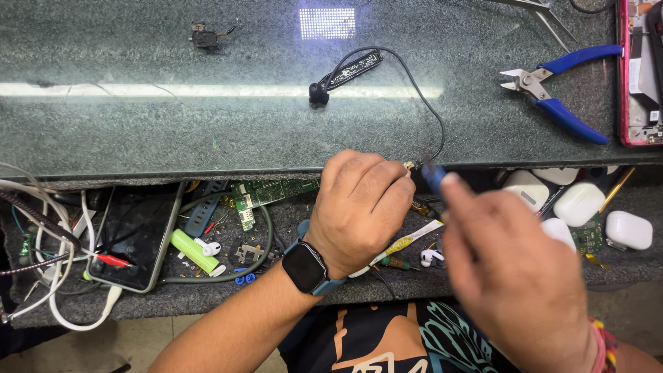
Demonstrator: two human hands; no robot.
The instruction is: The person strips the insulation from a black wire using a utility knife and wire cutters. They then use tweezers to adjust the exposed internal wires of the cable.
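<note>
My left hand (359, 207), with a dark smartwatch (305, 267) on the wrist, is closed in a fist and pinches the end of a thin black cable (431, 114) at the front edge of the glass worktop. The cable runs back to a small black module (349, 71) lying on the glass. My right hand (511, 269), blurred, holds a small blue-handled tool (434, 176) whose tip is close to the cable end. What lies between the fingertips is too small to make out.
Blue-handled pliers (552, 86) lie at the right on the glass, with tweezers (549, 17) behind them and an opened pink phone (642, 72) at the far right. A small part (205, 36) sits at the back left. The lower shelf holds a phone (135, 238), circuit boards, a green cell (193, 250), white earbud cases (580, 204) and cables.
</note>
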